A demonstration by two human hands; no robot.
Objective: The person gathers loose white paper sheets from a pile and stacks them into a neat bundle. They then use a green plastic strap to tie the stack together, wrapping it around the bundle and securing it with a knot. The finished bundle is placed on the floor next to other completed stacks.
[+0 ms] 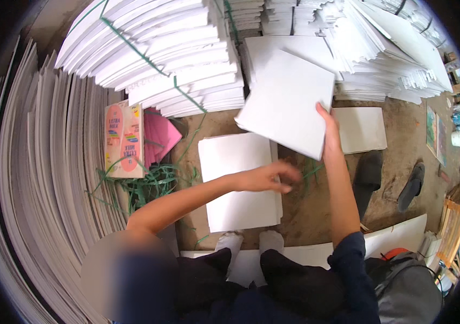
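Note:
My right hand (329, 132) grips the right edge of a block of white card sheets (290, 102), thumb on top and the other fingers hidden underneath. The block is tilted and held up in front of the far stacks. Lower and nearer to me, a neat pile of white card sheets (241, 208) lies on the floor just ahead of my feet. My left hand (273, 177) hovers over the right side of this pile, holding nothing. Its fingers are slightly blurred, bent and apart from the thumb.
Tall strapped stacks of white card (181, 48) rise at the back. Grey boards (62, 140) stand along the left, beside a printed carton sheet (124, 140), pink sheets (160, 135) and tangled green strapping (151, 183). Rightward lie a small white pile (360, 129), dark slippers (368, 175) and a grey bag (408, 291).

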